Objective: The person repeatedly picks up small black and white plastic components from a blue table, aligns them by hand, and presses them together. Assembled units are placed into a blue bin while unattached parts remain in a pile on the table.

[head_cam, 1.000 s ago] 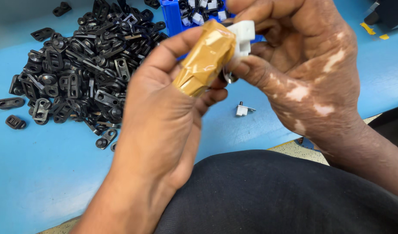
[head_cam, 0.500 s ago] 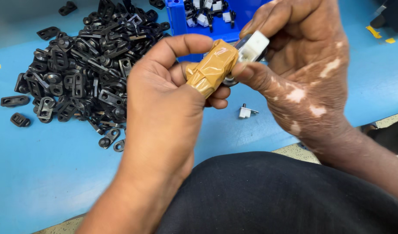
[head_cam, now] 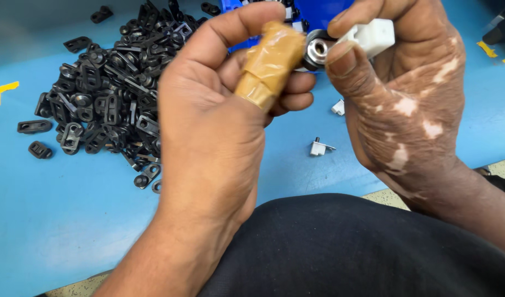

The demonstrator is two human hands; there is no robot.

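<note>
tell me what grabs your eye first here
Centre frame, the left hand has a thumb wrapped in tan tape; beside it the right hand pinches a white plastic block with a shiny metal ring. Left of them, black plastic clips heap on the blue table.

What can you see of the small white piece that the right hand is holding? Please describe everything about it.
The white piece is a small blocky part, apparently plastic, with squared edges. The right hand pinches it between thumb and fingers, above the blue table, so only its upper end shows. Beside it, toward the left hand, sits a round shiny metal ring with a dark hole; whether the two are joined cannot be told. The left hand's tape-wrapped finger lies close to the ring.
</note>
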